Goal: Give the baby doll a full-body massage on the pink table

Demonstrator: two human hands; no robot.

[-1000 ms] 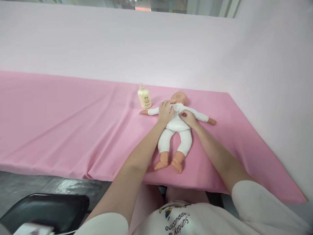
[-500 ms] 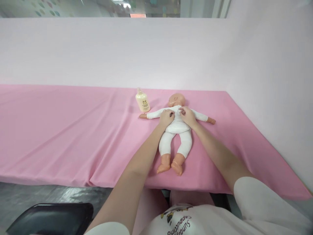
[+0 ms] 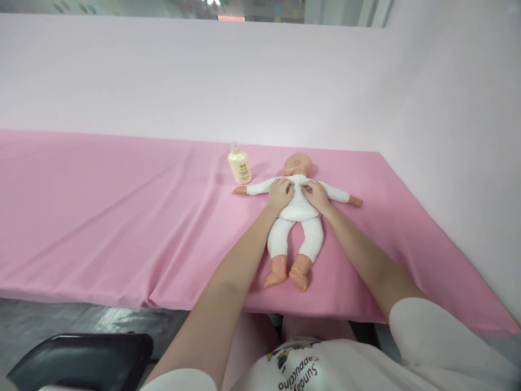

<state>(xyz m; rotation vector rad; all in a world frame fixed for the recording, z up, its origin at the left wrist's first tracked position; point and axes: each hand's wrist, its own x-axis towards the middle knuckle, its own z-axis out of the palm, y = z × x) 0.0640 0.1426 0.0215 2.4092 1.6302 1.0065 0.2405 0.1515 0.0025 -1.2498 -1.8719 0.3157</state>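
A baby doll point(image 3: 302, 207) with a white cloth body and bare head, hands and feet lies stretched out on the pink-covered table. Its head is turned to the left and its arms are spread. My left hand point(image 3: 280, 193) rests on the left side of the doll's upper torso, its fingers laid over the cloth and the thumb apart. On the opposite side of the torso lies my right hand point(image 3: 316, 194), fingers slightly bent with a gap beside the thumb. White cloth shows between the two hands. Neither hand visibly grips anything.
A bottle of pale yellow liquid point(image 3: 240, 165) stands just beyond the doll's left-hand arm. The pink tablecloth point(image 3: 101, 217) has folds left of the doll. A white wall point(image 3: 183, 81) rises behind the table. A black chair point(image 3: 81, 361) is at the lower left.
My fingers, bunched near the middle of the doll's torso before, now lie flatter and spread on its two sides. The view has shifted slightly; doll and bottle stay in place.
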